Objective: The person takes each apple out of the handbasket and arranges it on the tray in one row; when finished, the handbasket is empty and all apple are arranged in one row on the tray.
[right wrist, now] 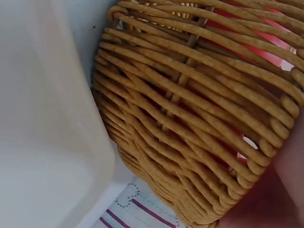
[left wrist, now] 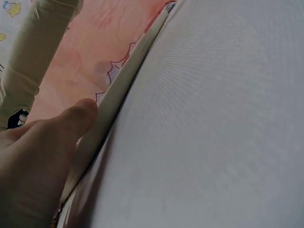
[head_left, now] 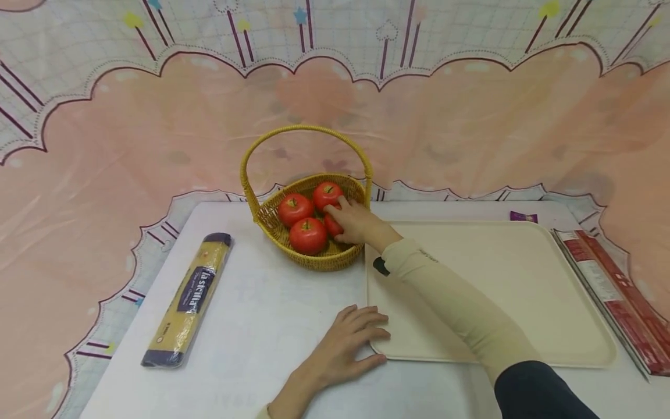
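A yellow wicker basket (head_left: 319, 263) with a tall handle stands at the back of the table, holding several red tomatoes (head_left: 307, 236). My right hand (head_left: 358, 222) reaches over its right rim, thumb and fingers around the rightmost tomato (head_left: 332, 224), which they partly hide. In the right wrist view the basket's woven side (right wrist: 190, 104) fills most of the picture, with only a blurred bit of the hand at lower right. My left hand (head_left: 345, 349) rests on the table, fingers spread and holding nothing, beside the near left corner of a cream tray (head_left: 502, 291).
At the left lies a long yellow pack (head_left: 189, 302) with dark ends. A long red package (head_left: 617, 291) lies along the tray's right side. Behind the tray is a small purple wrapped item (head_left: 523, 217). A patterned cloth (head_left: 471, 128) hangs behind the table.
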A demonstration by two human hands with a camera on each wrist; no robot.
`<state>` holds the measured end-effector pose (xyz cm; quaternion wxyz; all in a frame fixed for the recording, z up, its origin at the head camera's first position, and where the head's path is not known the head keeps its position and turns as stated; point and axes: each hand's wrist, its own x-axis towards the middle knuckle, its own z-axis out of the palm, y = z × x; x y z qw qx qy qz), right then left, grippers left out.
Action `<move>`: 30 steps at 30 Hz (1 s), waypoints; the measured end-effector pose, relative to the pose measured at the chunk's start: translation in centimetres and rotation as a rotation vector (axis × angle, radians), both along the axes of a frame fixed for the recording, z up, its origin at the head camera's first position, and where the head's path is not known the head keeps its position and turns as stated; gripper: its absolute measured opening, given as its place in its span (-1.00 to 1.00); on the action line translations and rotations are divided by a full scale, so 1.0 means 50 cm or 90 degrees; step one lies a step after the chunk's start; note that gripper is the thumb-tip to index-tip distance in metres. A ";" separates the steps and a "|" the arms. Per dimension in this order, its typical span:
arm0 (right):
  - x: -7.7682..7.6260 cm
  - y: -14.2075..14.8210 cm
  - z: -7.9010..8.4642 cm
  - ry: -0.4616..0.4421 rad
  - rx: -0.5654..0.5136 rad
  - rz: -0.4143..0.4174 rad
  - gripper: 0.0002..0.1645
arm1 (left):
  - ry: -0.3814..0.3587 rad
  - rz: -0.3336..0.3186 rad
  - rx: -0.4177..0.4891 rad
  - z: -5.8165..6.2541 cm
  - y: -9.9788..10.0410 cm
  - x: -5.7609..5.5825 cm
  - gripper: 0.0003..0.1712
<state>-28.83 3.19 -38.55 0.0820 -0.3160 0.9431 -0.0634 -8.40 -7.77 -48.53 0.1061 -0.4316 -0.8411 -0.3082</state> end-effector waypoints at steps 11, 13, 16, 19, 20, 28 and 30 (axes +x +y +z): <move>0.003 -0.001 -0.004 0.015 -0.024 0.003 -0.19 | 0.037 -0.047 -0.002 -0.001 0.010 0.003 -0.73; 0.005 0.002 -0.004 0.019 -0.032 0.002 -0.20 | 0.040 -0.049 -0.010 -0.002 0.011 0.004 -0.76; 0.010 0.007 -0.003 0.023 -0.050 0.001 -0.21 | 0.046 -0.050 -0.018 -0.002 0.013 0.004 -0.79; 0.017 0.011 -0.002 0.025 -0.079 0.000 -0.21 | 0.055 -0.050 -0.026 -0.005 0.016 0.005 -0.81; 0.019 0.012 -0.002 0.027 -0.089 0.000 -0.22 | 0.058 -0.051 -0.030 -0.006 0.018 0.006 -0.81; 0.035 0.025 -0.009 0.065 -0.151 0.012 -0.17 | 0.080 -0.053 -0.055 -0.010 0.025 0.005 -0.80; 0.037 0.027 -0.011 0.070 -0.169 0.015 -0.15 | 0.081 -0.057 -0.054 -0.009 0.025 0.003 -0.81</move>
